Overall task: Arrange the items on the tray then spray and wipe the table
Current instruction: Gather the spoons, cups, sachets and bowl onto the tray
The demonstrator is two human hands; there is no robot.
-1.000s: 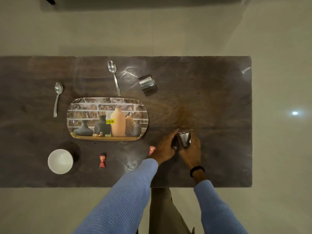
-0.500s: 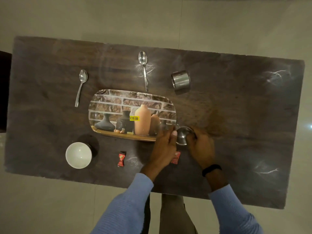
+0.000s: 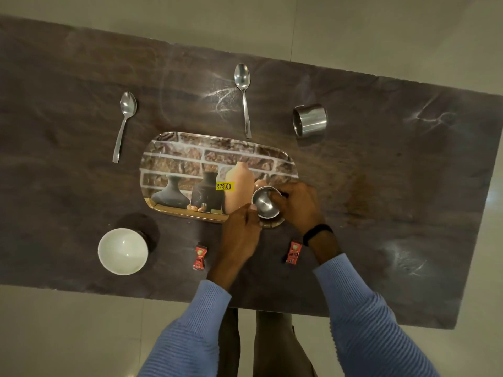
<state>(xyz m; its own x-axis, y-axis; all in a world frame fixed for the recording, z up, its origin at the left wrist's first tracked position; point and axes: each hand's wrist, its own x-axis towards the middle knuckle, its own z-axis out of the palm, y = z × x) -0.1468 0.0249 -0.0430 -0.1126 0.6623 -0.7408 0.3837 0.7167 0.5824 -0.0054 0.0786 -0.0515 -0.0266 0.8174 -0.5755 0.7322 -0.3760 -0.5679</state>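
**One head camera, looking almost straight down**

A single wide-angle camera sits on the person's head and looks steeply down from above the near long edge of the dark table (image 3: pixel 381 213). The tabletop shows nearly in plan and runs tilted across the frame, sloping down to the right. It is close enough that the table spans the width, its left end cut by the frame edge — pale floor (image 3: pixel 381 28) shows beyond the far side. Blue sleeves (image 3: pixel 362 317) enter from the bottom. The left hand (image 3: pixel 239 235) and right hand (image 3: pixel 296 205), both holding a steel cup (image 3: pixel 265 202) over the tray (image 3: pixel 190 148), lie near the centre.
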